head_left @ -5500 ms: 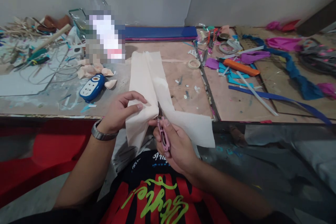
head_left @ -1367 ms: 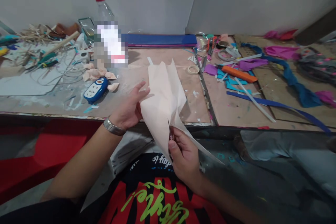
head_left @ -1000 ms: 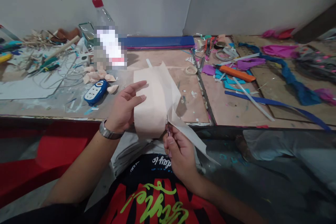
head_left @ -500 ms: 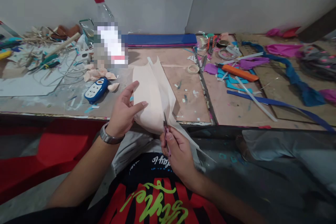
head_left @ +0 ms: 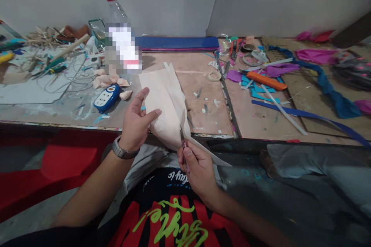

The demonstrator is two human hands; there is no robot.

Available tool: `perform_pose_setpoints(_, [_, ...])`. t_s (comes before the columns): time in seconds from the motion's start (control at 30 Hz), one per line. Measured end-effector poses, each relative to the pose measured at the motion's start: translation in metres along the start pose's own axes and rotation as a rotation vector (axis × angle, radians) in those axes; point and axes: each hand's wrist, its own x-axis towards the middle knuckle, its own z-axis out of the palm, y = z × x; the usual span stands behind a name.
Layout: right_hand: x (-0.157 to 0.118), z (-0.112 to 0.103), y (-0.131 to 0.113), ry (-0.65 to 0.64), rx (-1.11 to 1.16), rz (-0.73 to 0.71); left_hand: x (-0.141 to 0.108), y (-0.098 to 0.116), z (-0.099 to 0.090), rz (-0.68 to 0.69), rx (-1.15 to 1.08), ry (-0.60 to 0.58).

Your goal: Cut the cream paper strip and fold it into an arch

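Observation:
A pale peach sheet, thin like paper or cloth, hangs over the table's front edge toward my lap. My left hand pinches its left side, with the thumb on top and the other fingers partly hidden behind. In my right hand is a small pair of scissors with pinkish handles, fingers wrapped round them. The blades point away from me and lie against the sheet, at the base of a long fold or slit. A narrow strip of the sheet trails right past my right hand.
A blue-and-white power socket lies left of the sheet, beside peach scraps. Behind stands a red-capped bottle. A tape roll, an orange cutter and a blue strip lie to the right. A red chair is at left.
The sheet has shifted left and its upper part has turned slightly. Its trailing strip on the right sits differently. My hands and the scissors have hardly moved.

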Motion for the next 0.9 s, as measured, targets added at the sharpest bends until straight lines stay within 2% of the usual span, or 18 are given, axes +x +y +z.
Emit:
perform_pose_setpoints(0.47, [0.003,0.001,-0.001,0.01,-0.091,-0.013,-0.001,0.001,-0.001,-0.008,0.001,-0.012])
perform_pose_setpoints(0.63, [0.005,0.001,0.0,0.024,-0.085,-0.029,-0.002,0.003,-0.002,0.05,-0.034,-0.015])
perform_pose_setpoints(0.73, [0.004,0.001,0.0,0.031,-0.087,-0.028,-0.006,0.007,-0.005,0.022,-0.007,-0.098])
perform_pose_setpoints(0.9, [0.002,0.003,-0.002,0.02,0.005,0.002,-0.016,0.014,-0.008,0.005,0.189,-0.305])
